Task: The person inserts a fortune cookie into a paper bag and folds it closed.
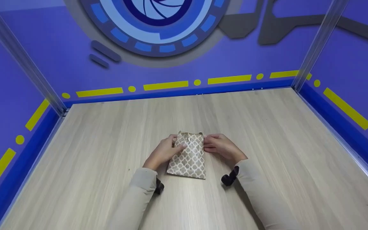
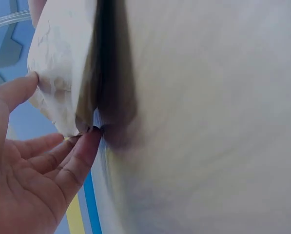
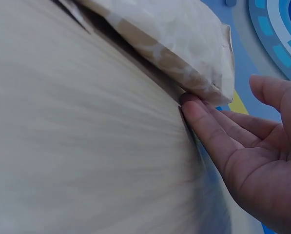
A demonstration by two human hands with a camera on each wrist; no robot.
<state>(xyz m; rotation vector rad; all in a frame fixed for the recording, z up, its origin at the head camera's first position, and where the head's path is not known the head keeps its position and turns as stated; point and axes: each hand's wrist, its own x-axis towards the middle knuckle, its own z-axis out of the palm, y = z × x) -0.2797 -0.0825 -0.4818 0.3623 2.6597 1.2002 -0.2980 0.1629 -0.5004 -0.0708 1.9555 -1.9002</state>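
Note:
A patterned paper bag [image 1: 188, 159], white with beige quatrefoils, lies on the wooden table with its crumpled upper end away from me. At its left side my left hand [image 1: 164, 150] pinches it, the thumb [image 2: 21, 90] on the top face and the fingers [image 2: 82, 158] at the lower edge. My right hand [image 1: 224, 147] is at the other side. In the right wrist view its fingertips [image 3: 194, 109] touch the bag's underside edge, while the thumb [image 3: 267, 90] stands apart from the paper. Whatever the bag holds is hidden.
The pale wooden table [image 1: 107, 143] extends around the bag. Blue panels with yellow markings [image 1: 164, 85] close off the back and both sides, with metal posts [image 1: 318, 41] at the far corners. Each wrist carries a black camera mount [image 1: 229, 177].

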